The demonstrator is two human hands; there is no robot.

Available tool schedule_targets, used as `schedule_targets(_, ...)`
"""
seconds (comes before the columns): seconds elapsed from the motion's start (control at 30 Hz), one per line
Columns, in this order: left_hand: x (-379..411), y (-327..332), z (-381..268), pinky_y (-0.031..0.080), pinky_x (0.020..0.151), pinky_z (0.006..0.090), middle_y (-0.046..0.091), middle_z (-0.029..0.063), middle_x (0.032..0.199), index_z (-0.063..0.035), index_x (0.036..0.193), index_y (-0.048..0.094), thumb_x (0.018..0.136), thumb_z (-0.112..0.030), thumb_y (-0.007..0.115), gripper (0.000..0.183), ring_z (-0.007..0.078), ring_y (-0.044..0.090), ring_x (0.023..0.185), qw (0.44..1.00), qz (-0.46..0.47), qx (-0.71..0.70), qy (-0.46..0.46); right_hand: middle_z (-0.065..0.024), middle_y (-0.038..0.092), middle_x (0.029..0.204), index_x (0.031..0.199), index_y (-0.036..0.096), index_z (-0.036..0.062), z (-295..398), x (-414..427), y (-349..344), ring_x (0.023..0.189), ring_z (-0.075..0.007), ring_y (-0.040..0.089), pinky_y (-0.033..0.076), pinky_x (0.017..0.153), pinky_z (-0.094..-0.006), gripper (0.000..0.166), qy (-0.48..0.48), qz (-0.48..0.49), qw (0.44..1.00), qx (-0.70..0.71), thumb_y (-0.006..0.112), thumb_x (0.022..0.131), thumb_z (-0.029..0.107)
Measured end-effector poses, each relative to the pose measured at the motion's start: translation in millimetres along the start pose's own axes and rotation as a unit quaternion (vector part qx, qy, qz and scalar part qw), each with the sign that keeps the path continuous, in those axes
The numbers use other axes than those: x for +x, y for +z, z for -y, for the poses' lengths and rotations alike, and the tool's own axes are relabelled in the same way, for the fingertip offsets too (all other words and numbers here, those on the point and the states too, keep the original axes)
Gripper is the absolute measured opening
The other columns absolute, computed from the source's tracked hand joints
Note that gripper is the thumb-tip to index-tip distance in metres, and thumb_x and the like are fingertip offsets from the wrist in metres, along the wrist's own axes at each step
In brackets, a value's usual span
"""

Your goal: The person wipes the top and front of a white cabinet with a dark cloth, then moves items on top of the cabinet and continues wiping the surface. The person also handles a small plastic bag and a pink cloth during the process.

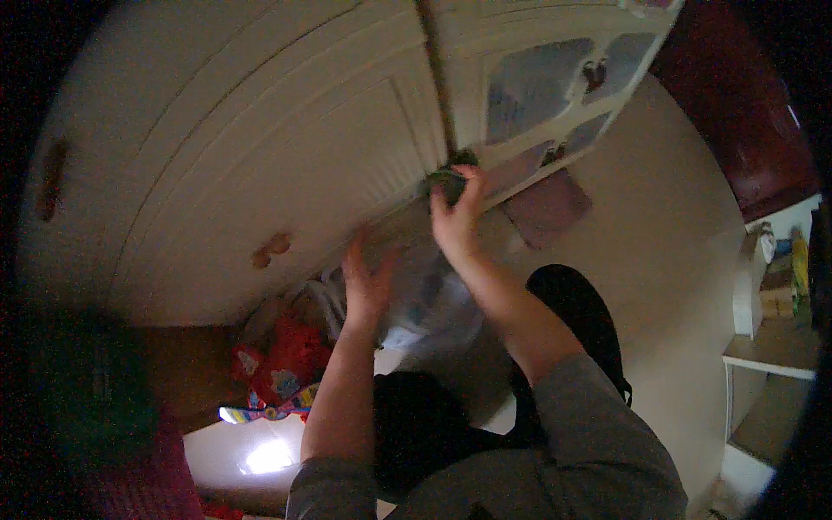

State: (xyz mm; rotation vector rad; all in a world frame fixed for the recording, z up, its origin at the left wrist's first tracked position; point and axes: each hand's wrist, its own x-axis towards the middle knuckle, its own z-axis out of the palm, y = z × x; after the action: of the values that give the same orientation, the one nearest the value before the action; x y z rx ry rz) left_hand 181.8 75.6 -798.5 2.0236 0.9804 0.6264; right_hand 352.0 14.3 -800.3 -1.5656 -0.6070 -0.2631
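Note:
My right hand [458, 214] reaches up with curved fingers around a dark green object [452, 182], too blurred to name, at the lower corner of a cream panelled cabinet door [338, 143]. Lower and to the left, my left hand [367, 279] is blurred, its fingers spread with nothing between them. It is near the door's bottom edge, to the right of a brown handle [272, 250]. Beneath both hands lies a translucent plastic bag [435, 299]. Whether my right fingers grip the green object or only touch it is hard to tell.
A red patterned bag [289, 357] lies at lower left, near bright light on the floor [266, 458]. Cabinet doors with grey panels [539, 84] stand at upper right, beside a pinkish cloth or mat [549, 208]. Shelves [770, 357] with items are at far right.

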Motion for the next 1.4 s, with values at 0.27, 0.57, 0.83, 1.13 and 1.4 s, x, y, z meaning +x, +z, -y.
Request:
schedule_targets(0.27, 2, -4, -23, 0.033, 0.102, 0.0399, 0.047, 0.0171, 0.126, -0.0019, 0.131, 0.043, 0.082, -0.016, 0.067, 0.056, 0.0314, 0.044, 0.119, 0.996, -0.080, -0.034, 0.018, -0.0185, 0.045, 0.110, 0.109, 0.046, 0.0016, -110, -23, -16, 0.106, -0.0316, 0.044, 0.034, 0.096, -0.0385, 0.036, 0.181, 0.055, 0.981, -0.052, 0.064, 0.078, 0.003)
schedule_targets(0.57, -6, -15, -67, 0.034, 0.099, 0.0398, 0.047, 0.0145, 0.123, -0.0053, 0.123, 0.047, 0.081, -0.008, 0.065, 0.046, 0.0303, 0.042, 0.118, 0.973, -0.176, 0.028, 0.143, -0.0193, 0.041, 0.114, 0.108, 0.045, 0.0034, 79, 119, -27, 0.107, -0.0347, 0.043, 0.033, 0.096, -0.0386, 0.041, -0.132, -0.066, 0.988, 0.037, 0.067, 0.074, 0.000)
schedule_targets(0.83, -30, -30, -79, 0.034, 0.098, 0.0381, 0.046, 0.0137, 0.121, -0.0040, 0.119, 0.047, 0.082, -0.006, 0.064, 0.041, 0.0282, 0.042, 0.117, 0.978, -0.191, -0.011, 0.089, -0.0200, 0.039, 0.117, 0.111, 0.047, 0.0066, -6, 84, -46, 0.110, -0.0371, 0.041, 0.036, 0.095, -0.0423, 0.041, -0.011, 0.082, 0.996, -0.033, 0.067, 0.075, 0.002)
schedule_targets(1.13, -33, -48, -81, 0.033, 0.100, 0.0387, 0.043, 0.0127, 0.127, -0.0037, 0.126, 0.044, 0.085, -0.008, 0.062, 0.045, 0.0263, 0.042, 0.117, 0.967, -0.227, -0.086, 0.074, -0.0186, 0.039, 0.115, 0.102, 0.054, 0.0085, 104, 163, -48, 0.113, -0.0391, 0.037, 0.033, 0.096, -0.0466, 0.043, -0.218, 0.009, 0.974, -0.061, 0.069, 0.064, -0.004)
schedule_targets(1.4, -40, -72, -65, 0.034, 0.099, 0.0374, 0.046, 0.0132, 0.126, -0.0029, 0.126, 0.045, 0.085, -0.009, 0.062, 0.046, 0.0260, 0.042, 0.120, 0.963, -0.249, -0.071, 0.082, -0.0198, 0.041, 0.118, 0.115, 0.047, 0.0070, 208, 194, -66, 0.112, -0.0390, 0.039, 0.035, 0.095, -0.0471, 0.056, -0.331, 0.018, 0.943, 0.034, 0.069, 0.064, -0.004)
